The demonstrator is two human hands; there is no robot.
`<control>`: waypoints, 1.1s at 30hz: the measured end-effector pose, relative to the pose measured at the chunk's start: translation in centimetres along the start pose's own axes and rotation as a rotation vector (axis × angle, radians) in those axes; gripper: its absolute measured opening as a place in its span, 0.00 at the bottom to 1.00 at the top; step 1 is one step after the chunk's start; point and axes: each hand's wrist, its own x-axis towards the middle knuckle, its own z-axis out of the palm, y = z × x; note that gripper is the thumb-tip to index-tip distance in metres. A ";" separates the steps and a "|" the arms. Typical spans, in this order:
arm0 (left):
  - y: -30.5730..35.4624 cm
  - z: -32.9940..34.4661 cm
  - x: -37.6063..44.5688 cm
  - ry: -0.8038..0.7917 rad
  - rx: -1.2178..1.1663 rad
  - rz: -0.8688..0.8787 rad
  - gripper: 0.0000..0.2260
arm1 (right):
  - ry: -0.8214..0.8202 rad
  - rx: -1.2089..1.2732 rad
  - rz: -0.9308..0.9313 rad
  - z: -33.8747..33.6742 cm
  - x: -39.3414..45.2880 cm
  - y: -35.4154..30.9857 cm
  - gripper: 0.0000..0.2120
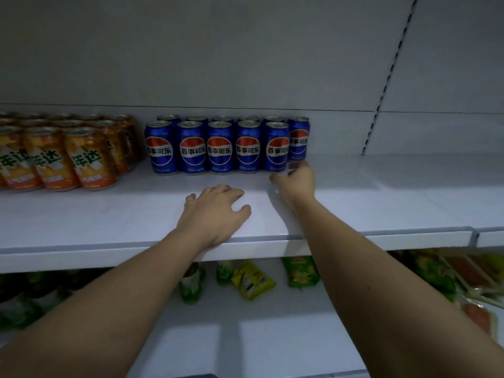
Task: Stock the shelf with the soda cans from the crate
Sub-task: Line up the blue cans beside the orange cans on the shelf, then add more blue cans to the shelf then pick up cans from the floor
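Both hands up on the shelf (354, 192), neither holding a can

Left hand (215, 211) lies palm-down near the front edge, fingers spread and loosely bent, gripping nothing. Right hand (296, 178) reaches deeper, fingers relaxed, fingertips just at the base of the rightmost front blue can (276, 147); can't tell if they actually touch it. Hands apart, right one further in

Blue cans (219, 145) stand upright in two rows toward the back edge, long axes vertical, labels forward. Back row runs one can further right: last back can (298, 139) sticks out past the front row's end. Orange cans (81, 156) fill the left stretch, separate block

Key relation: the open slot is in front of that last back can, immediately right of the front row's end, and the right hand is already beside it. Bare shelf carries on from there to the right edge. So the right hand is the nearer one for the next placement; left would have to cross over

Crate not in view, so the next can comes from below or behind the camera. Snack bags (252, 279) on the lower shelf, not relevant

Judgement: roughly mid-stock
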 end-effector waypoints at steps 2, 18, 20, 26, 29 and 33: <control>0.3 -0.3 -0.4 0.010 -0.012 -0.024 0.25 | -0.127 -0.056 0.050 -1.9 -3.5 -0.9 0.20; 6.2 -8.9 -26.2 -0.050 -0.330 -0.136 0.21 | -0.458 -0.525 -0.100 -16.5 -34.8 -8.4 0.16; 7.0 -8.6 -29.4 -0.046 -0.396 -0.122 0.22 | -0.474 -0.562 -0.092 -17.8 -38.7 -8.1 0.16; 9.5 -2.3 -37.2 -0.145 -0.519 -0.056 0.17 | -0.501 -0.593 0.014 -19.5 -46.0 -4.8 0.13; 9.0 1.5 -38.9 -0.219 -0.580 -0.080 0.16 | -0.507 -0.619 0.083 -19.6 -47.4 -2.5 0.16; 8.1 5.4 -40.5 -0.288 -0.586 -0.126 0.18 | -0.509 -0.664 0.168 -19.0 -48.8 1.4 0.15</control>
